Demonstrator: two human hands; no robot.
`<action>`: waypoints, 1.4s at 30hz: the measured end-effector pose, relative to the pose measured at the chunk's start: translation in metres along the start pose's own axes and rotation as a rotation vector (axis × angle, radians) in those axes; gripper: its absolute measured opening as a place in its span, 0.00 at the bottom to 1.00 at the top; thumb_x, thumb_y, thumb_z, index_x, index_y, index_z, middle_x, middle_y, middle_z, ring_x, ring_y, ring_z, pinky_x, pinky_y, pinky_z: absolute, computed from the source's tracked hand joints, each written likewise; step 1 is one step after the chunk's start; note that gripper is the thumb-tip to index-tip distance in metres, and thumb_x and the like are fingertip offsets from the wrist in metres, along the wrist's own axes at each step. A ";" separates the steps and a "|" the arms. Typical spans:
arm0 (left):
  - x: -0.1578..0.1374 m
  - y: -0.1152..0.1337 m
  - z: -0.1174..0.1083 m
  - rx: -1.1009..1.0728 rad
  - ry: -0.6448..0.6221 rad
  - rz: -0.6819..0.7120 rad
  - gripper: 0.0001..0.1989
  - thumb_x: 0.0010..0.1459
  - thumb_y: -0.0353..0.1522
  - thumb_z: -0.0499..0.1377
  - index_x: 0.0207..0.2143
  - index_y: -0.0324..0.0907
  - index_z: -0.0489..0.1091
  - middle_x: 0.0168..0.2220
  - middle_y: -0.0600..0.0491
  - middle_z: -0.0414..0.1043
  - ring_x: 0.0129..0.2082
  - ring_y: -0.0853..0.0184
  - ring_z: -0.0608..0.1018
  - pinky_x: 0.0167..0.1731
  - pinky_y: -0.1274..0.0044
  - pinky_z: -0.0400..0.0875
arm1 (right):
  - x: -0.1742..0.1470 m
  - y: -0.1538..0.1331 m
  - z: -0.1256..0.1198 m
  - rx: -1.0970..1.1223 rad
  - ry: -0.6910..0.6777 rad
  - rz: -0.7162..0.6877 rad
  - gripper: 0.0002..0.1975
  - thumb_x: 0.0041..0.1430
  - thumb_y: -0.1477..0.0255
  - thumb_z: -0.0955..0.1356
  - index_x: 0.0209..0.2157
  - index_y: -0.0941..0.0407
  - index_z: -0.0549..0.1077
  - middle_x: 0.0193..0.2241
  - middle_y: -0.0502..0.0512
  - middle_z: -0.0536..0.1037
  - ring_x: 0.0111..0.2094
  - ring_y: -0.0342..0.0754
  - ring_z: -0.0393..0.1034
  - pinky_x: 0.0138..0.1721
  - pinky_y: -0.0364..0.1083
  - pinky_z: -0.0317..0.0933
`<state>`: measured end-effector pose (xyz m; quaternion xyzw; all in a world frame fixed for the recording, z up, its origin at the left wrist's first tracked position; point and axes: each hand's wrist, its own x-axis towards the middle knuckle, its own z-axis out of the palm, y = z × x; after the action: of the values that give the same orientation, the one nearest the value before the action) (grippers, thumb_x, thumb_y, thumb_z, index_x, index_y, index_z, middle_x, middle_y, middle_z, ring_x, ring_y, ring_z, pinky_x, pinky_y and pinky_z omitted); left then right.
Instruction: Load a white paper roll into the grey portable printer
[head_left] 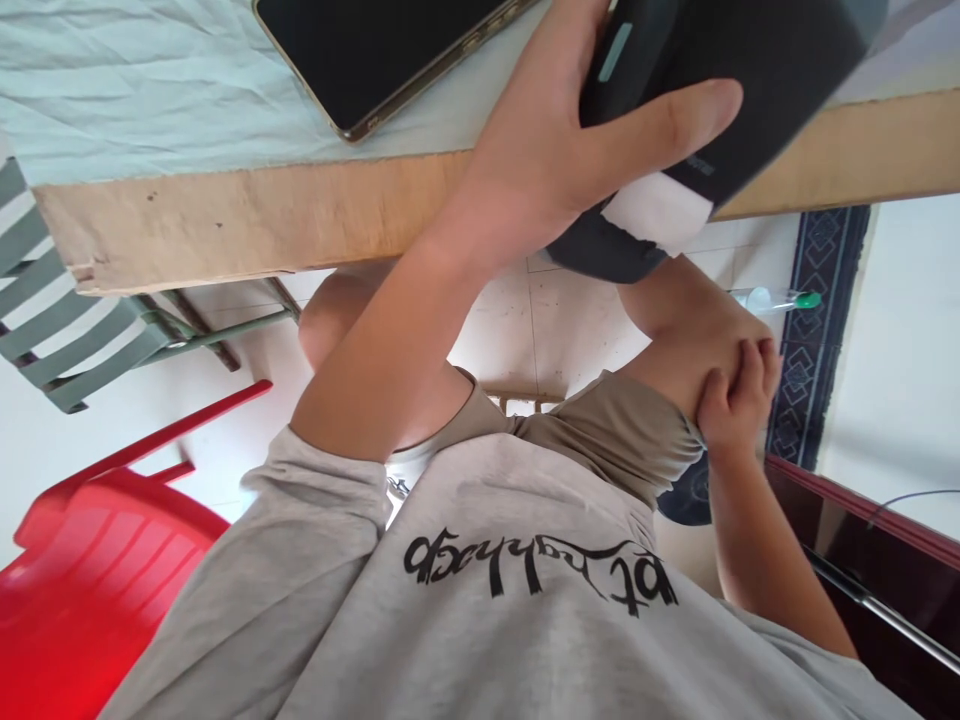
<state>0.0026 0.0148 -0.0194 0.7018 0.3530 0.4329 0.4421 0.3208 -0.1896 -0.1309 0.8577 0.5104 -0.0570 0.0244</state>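
My left hand (555, 150) grips a black boxy device (757, 70) at the table edge. Its thumb lies across the near face, while the other fingers are out of sight behind the device or beyond the frame. A white, paper-like piece (660, 212) shows on the device's lower part, and small print beside it is too faint to read. Left of this hand, a smartphone (390, 60) with a dark screen and a clear-looking case lies on the pale blue cloth (135, 90). My right hand (739, 400) rests on my right knee, fingers a little bent and apart, holding nothing.
The wooden table edge (255, 220) runs across above my legs. At left stand a red plastic chair (112, 580) and a grey-green slatted chair (67, 300). A clear bottle with a green cap (806, 300) lies by a dark patterned mat (814, 370) at right.
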 end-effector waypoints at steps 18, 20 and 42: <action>-0.010 0.013 -0.002 -2.694 1.697 -0.782 0.55 0.22 0.30 0.09 0.29 0.18 0.70 0.40 0.56 0.64 0.48 0.74 0.67 0.27 0.76 0.59 | -0.042 -0.073 -0.029 0.184 0.096 -0.303 0.33 0.54 0.53 0.53 0.51 0.65 0.61 0.55 0.58 0.50 0.65 0.37 0.29 0.72 0.48 0.35; -0.010 0.014 -0.001 -2.538 1.992 -0.848 0.54 0.23 0.32 0.10 0.28 0.19 0.71 0.40 0.56 0.65 0.47 0.75 0.69 0.25 0.80 0.57 | -0.042 -0.075 -0.030 0.177 0.096 -0.315 0.33 0.54 0.53 0.53 0.51 0.65 0.61 0.55 0.58 0.49 0.65 0.37 0.28 0.72 0.48 0.34; -0.009 0.008 -0.002 -3.006 1.752 -0.967 0.46 0.28 0.32 0.14 0.24 0.15 0.66 0.45 0.59 0.62 0.49 0.74 0.67 0.27 0.84 0.55 | -0.027 -0.058 -0.006 0.155 0.145 -0.249 0.33 0.53 0.54 0.54 0.50 0.67 0.60 0.53 0.59 0.53 0.65 0.36 0.33 0.71 0.48 0.37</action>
<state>-0.0019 0.0049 -0.0140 0.8173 0.0410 -0.4011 -0.4116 0.2574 -0.1852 -0.1211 0.7888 0.6074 -0.0370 -0.0862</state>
